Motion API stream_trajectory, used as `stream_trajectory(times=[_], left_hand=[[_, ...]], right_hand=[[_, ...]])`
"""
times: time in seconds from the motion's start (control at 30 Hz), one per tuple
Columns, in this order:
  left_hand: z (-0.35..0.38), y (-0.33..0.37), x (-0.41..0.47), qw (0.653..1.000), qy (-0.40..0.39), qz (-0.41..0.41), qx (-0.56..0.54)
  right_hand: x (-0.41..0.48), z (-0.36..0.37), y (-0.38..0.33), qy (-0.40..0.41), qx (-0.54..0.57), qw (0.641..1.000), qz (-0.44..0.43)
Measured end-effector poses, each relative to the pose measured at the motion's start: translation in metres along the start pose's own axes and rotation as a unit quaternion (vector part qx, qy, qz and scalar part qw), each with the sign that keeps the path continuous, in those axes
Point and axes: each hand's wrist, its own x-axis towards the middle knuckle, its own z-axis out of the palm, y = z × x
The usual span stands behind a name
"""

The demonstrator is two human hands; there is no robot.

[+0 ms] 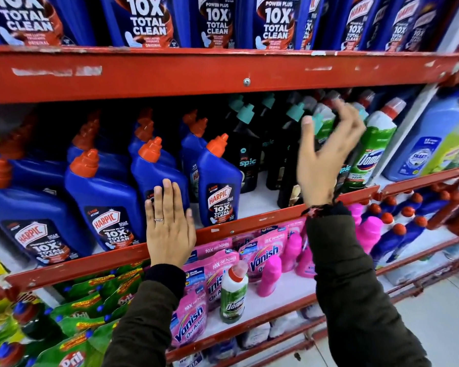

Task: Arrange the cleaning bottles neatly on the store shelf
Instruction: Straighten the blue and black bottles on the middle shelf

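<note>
Red metal shelves (223,75), chipped along their front rails, fill the view, with pale floor tiles (435,327) at the lower right. On the middle shelf, blue Harpic bottles (101,197) with orange caps stand in rows on the left, leaning slightly. Right of them are black Spic bottles (247,154) with teal caps, then green Domex bottles (371,152) with red-and-white tops, and a pale blue jug (421,149) at the far right. More Harpic bottles (146,22) line the top shelf.

The left hand (170,226) lies flat, fingers together and extended, with its palm pressed against the front of one Harpic bottle (157,176) and over the shelf rail; it grips nothing. A ring (158,220) shows on one finger. The right hand (326,152) is raised in front of the Spic and Domex bottles, fingers spread and loosely curled, blurred. It appears to hold nothing, though whether its fingertips touch a bottle cannot be told. Both arms wear dark sleeves (355,287).

On the lower shelf, pink Vanish pouches (260,255) and pink bottles (270,276) sit in the middle, and one Domex bottle (233,295) stands alone among them. Green Pril pouches (90,313) lie at the lower left.
</note>
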Motion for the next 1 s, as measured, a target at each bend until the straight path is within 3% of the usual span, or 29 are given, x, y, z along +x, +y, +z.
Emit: stream_trajectory(times=[0.13, 0.27, 0.33, 0.43, 0.7, 0.83, 1.0], left_hand=[[0.000, 0.000, 0.000, 1.000, 0.002, -0.003, -0.003], [0.000, 0.000, 0.000, 1.000, -0.001, -0.003, -0.002], [0.000, 0.000, 0.000, 1.000, -0.001, -0.005, -0.005], [-0.001, 0.000, 0.000, 1.000, 0.001, -0.004, -0.005], [-0.001, 0.001, 0.000, 1.000, 0.001, -0.007, -0.016], [-0.001, 0.001, 0.000, 1.000, -0.003, -0.008, -0.014], [0.000, 0.001, 0.001, 1.000, -0.001, -0.007, -0.013]], right_hand=[[0.040, -0.016, 0.040, 0.015, -0.062, 0.995, 0.074], [0.059, -0.024, 0.078, -0.121, -0.162, 0.970, 0.135], [0.060, -0.028, 0.090, -0.154, -0.171, 0.965, 0.128], [0.058, -0.033, 0.094, -0.141, -0.152, 0.972, 0.110], [0.033, -0.058, 0.042, -0.033, -0.128, 0.991, 0.017], [0.029, -0.072, -0.011, -0.052, -0.149, 0.987, 0.037], [0.012, -0.062, -0.045, -0.109, -0.081, 0.987, 0.089]])
